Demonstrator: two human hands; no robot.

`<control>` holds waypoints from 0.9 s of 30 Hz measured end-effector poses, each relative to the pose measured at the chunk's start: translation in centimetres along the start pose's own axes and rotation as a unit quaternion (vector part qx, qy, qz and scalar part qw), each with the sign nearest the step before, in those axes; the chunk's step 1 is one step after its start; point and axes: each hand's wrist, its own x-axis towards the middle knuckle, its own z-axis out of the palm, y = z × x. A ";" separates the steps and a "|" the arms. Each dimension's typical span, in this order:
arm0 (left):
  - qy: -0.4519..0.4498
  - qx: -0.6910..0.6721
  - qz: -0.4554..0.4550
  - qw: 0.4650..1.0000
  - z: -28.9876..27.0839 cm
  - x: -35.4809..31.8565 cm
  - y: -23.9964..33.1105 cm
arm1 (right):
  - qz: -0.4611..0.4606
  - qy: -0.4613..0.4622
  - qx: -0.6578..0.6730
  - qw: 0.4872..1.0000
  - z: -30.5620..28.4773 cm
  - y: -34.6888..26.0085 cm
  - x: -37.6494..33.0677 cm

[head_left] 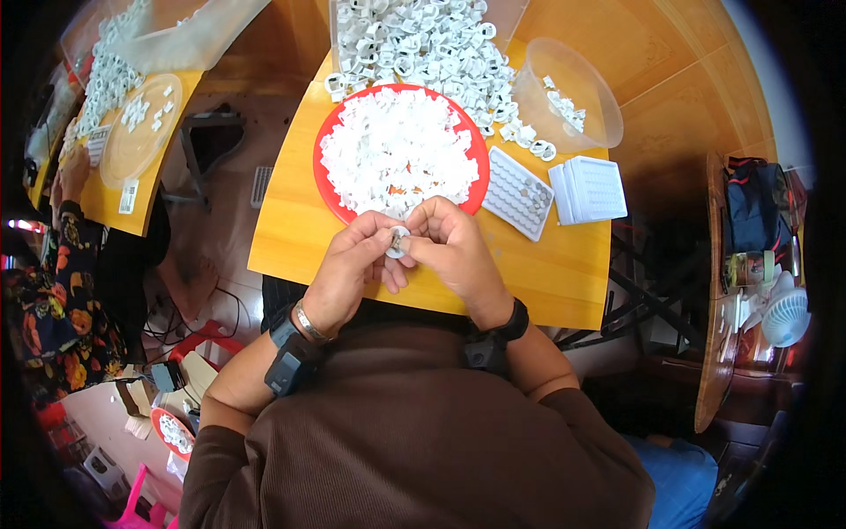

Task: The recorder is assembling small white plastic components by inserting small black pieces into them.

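Close to the table's near edge, my left hand (345, 264) and my right hand (454, 254) meet over a small round white plastic part (397, 248) with a darker, metallic-looking middle. Fingers of both hands are closed on it, my right thumb pressing at its side. Just beyond my fingertips stands a red round tray (483, 176), heaped with small white plastic pieces (397, 145). To the right of my right hand lies a white tray with rows of small pockets (515, 204), some holding tiny metallic bits.
White ring-shaped parts (423, 44) pile up at the back, spilling from a clear bin. A clear round tub (595, 97) and stacked white trays (599, 189) stand on the right. Another person's hand (75, 172) is at a separate table on the left.
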 end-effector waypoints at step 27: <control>0.024 -0.010 0.088 0.996 -3.0 -1.1 2.9 | -0.196 0.110 -0.388 0.894 -4.4 -4.4 2.1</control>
